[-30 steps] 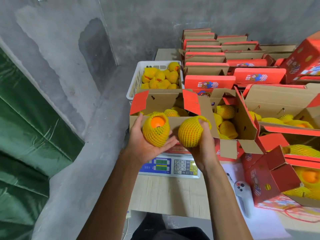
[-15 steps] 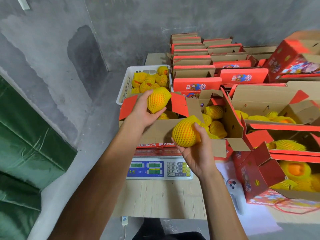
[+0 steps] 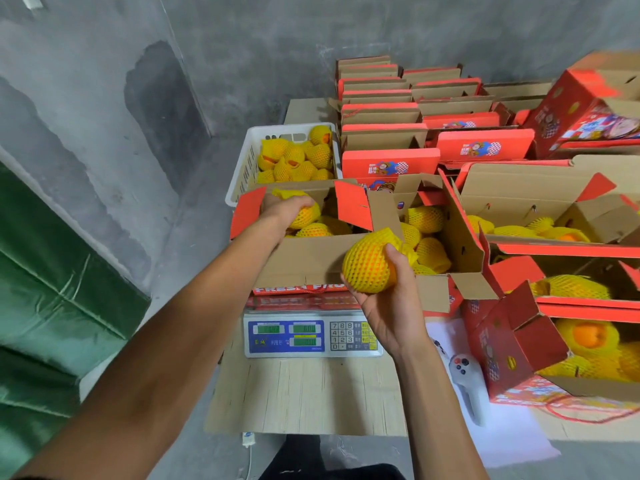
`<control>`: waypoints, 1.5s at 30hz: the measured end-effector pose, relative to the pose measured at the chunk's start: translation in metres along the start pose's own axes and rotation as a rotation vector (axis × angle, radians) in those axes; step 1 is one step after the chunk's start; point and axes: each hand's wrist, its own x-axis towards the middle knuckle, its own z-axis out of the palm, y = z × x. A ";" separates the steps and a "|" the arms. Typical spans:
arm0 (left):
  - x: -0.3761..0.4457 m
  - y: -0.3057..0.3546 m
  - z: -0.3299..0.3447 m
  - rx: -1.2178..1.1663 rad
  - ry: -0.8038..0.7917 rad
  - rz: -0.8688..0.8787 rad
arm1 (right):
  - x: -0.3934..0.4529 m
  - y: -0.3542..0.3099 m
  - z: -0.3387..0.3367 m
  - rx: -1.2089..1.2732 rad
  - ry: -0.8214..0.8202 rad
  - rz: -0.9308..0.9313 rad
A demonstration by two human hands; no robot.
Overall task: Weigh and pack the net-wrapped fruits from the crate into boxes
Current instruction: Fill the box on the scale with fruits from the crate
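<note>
Left hand (image 3: 289, 207) lowered fruit (image 3: 306, 216) into box (image 3: 308, 259), fruit under grip

arms: both bare all the way up to the frame edge, no sleeves showing anywhere
left hand (image 3: 287, 207): no glove, no ring that I can spot
right hand (image 3: 388, 306): also bare, no glove; wrist just below it has no watch or band
legs: something dark worn, barely visible at the bottom edge under the right forearm, can't tell more
</note>
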 end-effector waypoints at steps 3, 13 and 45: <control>0.005 -0.008 -0.009 0.260 0.162 0.165 | 0.000 0.003 -0.002 -0.024 -0.014 0.024; -0.009 -0.027 -0.051 0.395 0.216 0.496 | 0.000 0.022 0.001 -0.030 -0.035 0.089; -0.103 -0.086 -0.080 0.147 -0.151 0.808 | -0.004 0.041 0.010 -0.181 -0.086 0.262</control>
